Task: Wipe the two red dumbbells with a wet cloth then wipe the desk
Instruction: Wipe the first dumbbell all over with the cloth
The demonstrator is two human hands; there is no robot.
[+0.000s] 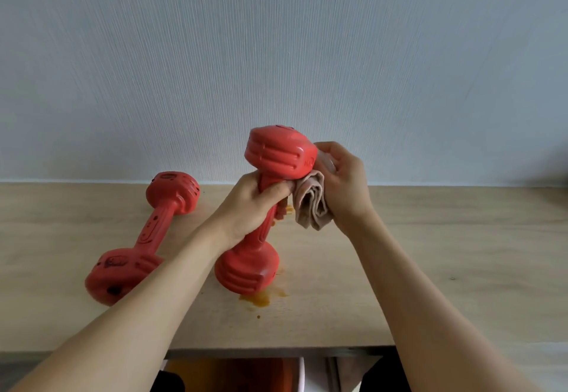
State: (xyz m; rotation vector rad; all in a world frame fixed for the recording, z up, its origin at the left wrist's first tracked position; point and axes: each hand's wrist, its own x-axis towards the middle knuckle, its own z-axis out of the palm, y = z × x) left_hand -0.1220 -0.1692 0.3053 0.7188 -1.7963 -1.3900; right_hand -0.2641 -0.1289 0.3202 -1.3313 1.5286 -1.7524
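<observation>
Pale wood makes the flat desk [445, 253], with an orange spill [261, 298] on it. We see 2 red dumbbells, smooth with ridged ends. The lying dumbbell [144, 238] rests to the left, its long way pointing from us to the wall. We hold the standing dumbbell [267, 207] nearly upright, its low end on the desk. Our left hand [252, 207] wraps its handle. Our right hand [341, 182] grips the folded pinkish cloth [312, 204] against the top end, maybe touching it.
</observation>
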